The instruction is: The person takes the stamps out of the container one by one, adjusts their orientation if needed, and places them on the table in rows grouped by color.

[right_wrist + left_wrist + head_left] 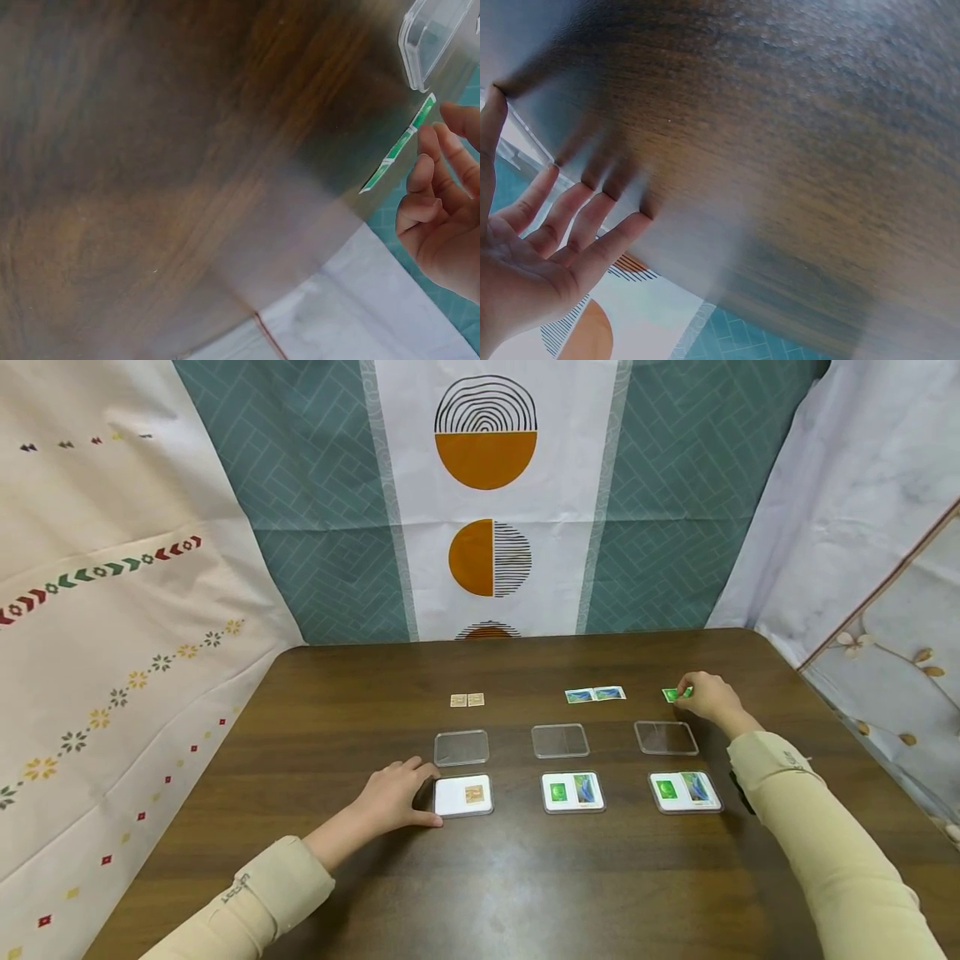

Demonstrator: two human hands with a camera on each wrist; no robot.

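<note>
My left hand [396, 795] touches the left edge of a clear case [447, 810] with a white card and tan stamp inside. Its thumb is at the near corner and its index finger at the far one; the left wrist view shows the fingers spread. At the back right, my right hand [708, 697] is over a strip of green stamps [667, 695]. In the right wrist view the green stamps [401, 142] lie flat, with the thumb and index fingertips beside them and a small gap between those tips.
Two more cases, the middle one [573, 806] and the right one [686, 806], hold green and blue stamps. Clear lids [461, 748], [561, 741], [666, 738] lie behind them. Tan stamps [467, 700] and blue stamps [595, 694] lie farther back on the wooden table [487, 885].
</note>
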